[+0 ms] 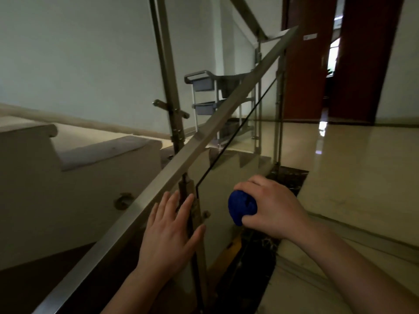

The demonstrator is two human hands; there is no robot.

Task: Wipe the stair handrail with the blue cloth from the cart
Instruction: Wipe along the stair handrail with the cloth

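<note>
The metal stair handrail [210,130] runs diagonally from the lower left up to the upper right. My right hand [269,207] is closed around the balled-up blue cloth [241,206], to the right of the rail and apart from it. My left hand [172,230] is flat with fingers spread, just below the rail beside a metal post [195,214]; whether it touches the post I cannot tell. The grey cart [204,91] stands behind the rail on the landing.
A glass panel [249,141] hangs under the rail. White stair steps [102,150] rise at the left. A glossy tiled floor [351,166] spreads to the right, with red-brown doors [306,71] behind. A second rail post [170,75] stands upright at centre.
</note>
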